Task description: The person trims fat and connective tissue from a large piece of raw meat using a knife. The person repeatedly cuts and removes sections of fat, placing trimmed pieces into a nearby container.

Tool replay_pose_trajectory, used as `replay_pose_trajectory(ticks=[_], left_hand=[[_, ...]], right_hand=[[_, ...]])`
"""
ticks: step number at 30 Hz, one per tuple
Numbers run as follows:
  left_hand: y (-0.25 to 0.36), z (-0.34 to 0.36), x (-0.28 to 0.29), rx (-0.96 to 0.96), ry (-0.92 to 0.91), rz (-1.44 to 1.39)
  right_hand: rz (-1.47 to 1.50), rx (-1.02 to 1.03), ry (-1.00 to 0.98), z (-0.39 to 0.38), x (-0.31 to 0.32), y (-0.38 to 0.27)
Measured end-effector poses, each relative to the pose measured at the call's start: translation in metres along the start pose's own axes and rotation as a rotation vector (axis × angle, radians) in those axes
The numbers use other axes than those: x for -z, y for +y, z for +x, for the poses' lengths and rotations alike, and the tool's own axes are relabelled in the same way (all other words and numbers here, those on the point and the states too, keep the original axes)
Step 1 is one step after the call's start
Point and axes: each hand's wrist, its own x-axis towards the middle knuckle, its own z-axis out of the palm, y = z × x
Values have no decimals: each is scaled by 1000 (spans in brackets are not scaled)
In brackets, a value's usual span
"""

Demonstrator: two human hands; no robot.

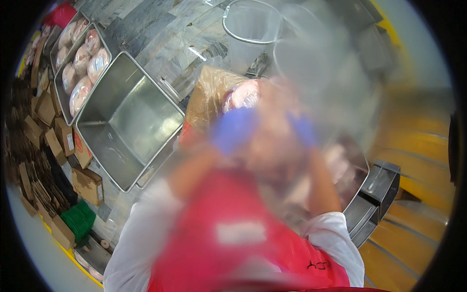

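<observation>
Haze blurs the middle of the head view. My left hand (234,129), in a blue glove, is beside a pale pink piece of meat (244,94) above an open cardboard box (210,92) with a clear plastic liner. My right hand (303,130), also gloved in blue, is farther right. Between the two hands is a large pinkish-tan mass (275,131), too blurred to name. Whether either hand grips it does not show, since the fingers are smeared. Under my right forearm, pale pink meat (338,163) lies in a metal tub (366,170).
A bare metal tub (131,117) stands left of the box. Beyond it, metal trays (73,117) hold several wrapped pieces of meat. Clear round containers (254,24) stand at the far side. Cardboard boxes (87,185) and a green crate (78,219) line the left; metal bins (382,182) stand at right.
</observation>
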Motion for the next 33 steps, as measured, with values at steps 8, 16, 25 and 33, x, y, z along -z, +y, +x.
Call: replay_pose_trajectory(ticks=[8, 16, 25, 33], left_hand=[[26, 28, -28, -66, -69, 239], [74, 5, -35, -112, -327, 653], [37, -48, -15, -485, -386, 615], [43, -17, 20, -536, -646, 439]], right_hand=[[127, -262, -62, -74, -18, 3], [299, 40, -454, -192, -54, -2], [-154, 566, 250, -164, -38, -12], [-266, 585, -54, -156, -81, -6]])
